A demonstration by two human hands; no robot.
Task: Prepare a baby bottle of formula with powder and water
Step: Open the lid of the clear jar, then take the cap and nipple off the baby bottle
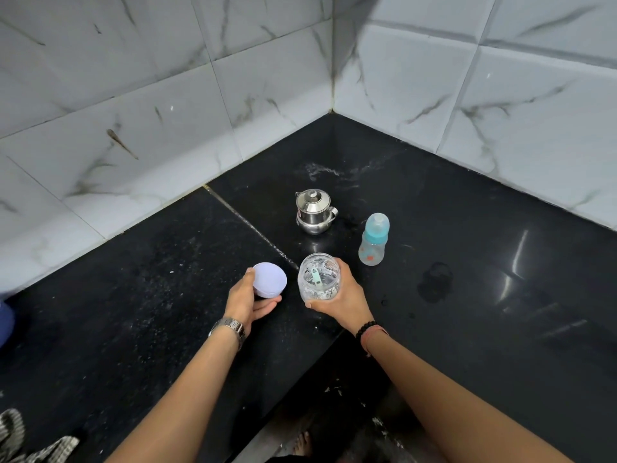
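On the counter (434,202), right grip (340,295) clasps open jar (319,279) holding scoop (316,277); left grip (247,299) holds lid (269,279).

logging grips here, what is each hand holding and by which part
Left hand holds the lilac lid by its rim. Right hand wraps the side of the open clear jar.

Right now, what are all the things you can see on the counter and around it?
Jar: one, clear, lid off, a pale green scoop inside, held in the right hand.
Lid: one, pale purple, held in the left hand.
Baby bottle: one, clear with a blue top, upright, right of the jar.
Metal pot: one, silver, lidded, behind the jar.
Counter: one, black, in a corner.
Wall tiles: many, white marble pattern.
Cloth: one, grey and white, bottom left.
Left hand: one, wearing a silver watch.
Right hand: one, black bead bracelet.
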